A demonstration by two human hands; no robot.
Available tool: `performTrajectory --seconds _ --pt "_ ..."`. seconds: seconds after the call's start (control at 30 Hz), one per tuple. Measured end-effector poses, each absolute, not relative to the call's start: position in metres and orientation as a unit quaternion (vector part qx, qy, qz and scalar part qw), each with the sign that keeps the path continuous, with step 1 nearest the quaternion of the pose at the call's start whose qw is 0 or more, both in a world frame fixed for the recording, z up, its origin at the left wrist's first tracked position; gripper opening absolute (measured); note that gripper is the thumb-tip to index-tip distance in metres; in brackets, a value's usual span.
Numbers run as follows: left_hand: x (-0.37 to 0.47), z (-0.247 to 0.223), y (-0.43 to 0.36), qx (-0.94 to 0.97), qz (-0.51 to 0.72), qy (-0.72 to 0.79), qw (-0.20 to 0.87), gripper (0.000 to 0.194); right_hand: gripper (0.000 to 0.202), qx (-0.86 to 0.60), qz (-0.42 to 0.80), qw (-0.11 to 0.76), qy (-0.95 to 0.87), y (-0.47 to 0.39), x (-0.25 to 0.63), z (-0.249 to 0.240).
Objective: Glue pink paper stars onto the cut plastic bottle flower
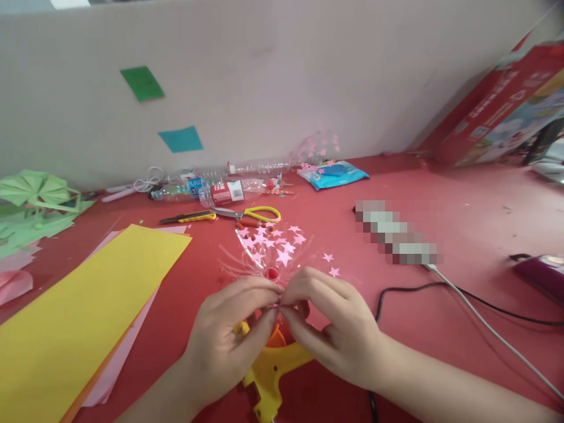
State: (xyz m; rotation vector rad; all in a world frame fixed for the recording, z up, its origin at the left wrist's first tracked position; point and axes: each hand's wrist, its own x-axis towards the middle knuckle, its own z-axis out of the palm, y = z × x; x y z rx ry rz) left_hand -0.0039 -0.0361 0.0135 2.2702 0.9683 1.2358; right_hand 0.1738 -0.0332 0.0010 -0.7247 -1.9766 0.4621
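My left hand point(235, 329) and my right hand point(330, 323) meet fingertip to fingertip, both pinched closed. Between them shows a sliver of a small pink piece point(277, 304), mostly covered by my fingers. Just beyond lies a clear plastic bottle cut into splayed strips point(229, 258), its red opening point(272, 274) facing me. Pink paper stars point(284, 257) cluster over its strips, and two loose stars point(328, 257) rest to the right. Under my hands sits a yellow glue gun point(267, 376), partly hidden by them.
Yellow paper point(88, 311) covers the left side, near green paper pieces point(35, 194). A utility knife point(189, 217) and yellow-handled scissors point(259, 213) lie beyond the stars. Plastic bottles point(227, 192) and a blue packet point(335, 174) line the wall. Cables point(480, 320) cross the right.
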Motion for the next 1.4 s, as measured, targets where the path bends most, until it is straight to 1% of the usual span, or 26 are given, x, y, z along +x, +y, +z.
performTrajectory --seconds 0.17,0.3,0.53,0.7,0.83,1.0,1.2,1.4 --pt "-0.0041 0.0132 -0.0354 0.812 0.433 0.344 0.189 0.019 0.010 -0.297 0.149 0.475 -0.815 -0.0324 0.1728 -0.0011" --pt "-0.0046 0.0126 -0.0354 0.803 0.433 0.359 0.199 0.017 0.009 -0.307 0.170 0.470 -0.810 -0.0316 0.1742 -0.0019" --pt "-0.0039 0.0147 -0.0361 0.770 0.416 0.392 0.282 0.015 0.005 -0.345 0.248 0.457 -0.781 -0.0338 0.1736 0.0019" --pt "-0.0025 0.0153 -0.0360 0.739 0.407 0.426 0.327 0.011 0.010 -0.360 0.275 0.465 -0.761 -0.0329 0.1684 0.0059" --pt "-0.0007 0.0168 -0.0372 0.689 0.413 0.455 0.384 0.007 0.012 -0.372 0.285 0.469 -0.749 -0.0323 0.1663 0.0071" --pt "0.0020 0.0188 -0.0361 0.637 0.414 0.469 0.450 0.006 0.007 -0.388 0.259 0.471 -0.749 -0.0332 0.1672 0.0043" --pt "0.0027 0.0187 -0.0345 0.582 0.432 0.475 0.499 0.006 0.008 -0.367 0.203 0.462 -0.782 -0.0329 0.1686 -0.0011" --pt "0.0016 0.0187 -0.0308 0.564 0.444 0.471 0.513 0.007 0.010 -0.354 0.165 0.467 -0.794 -0.0293 0.1702 -0.0016"
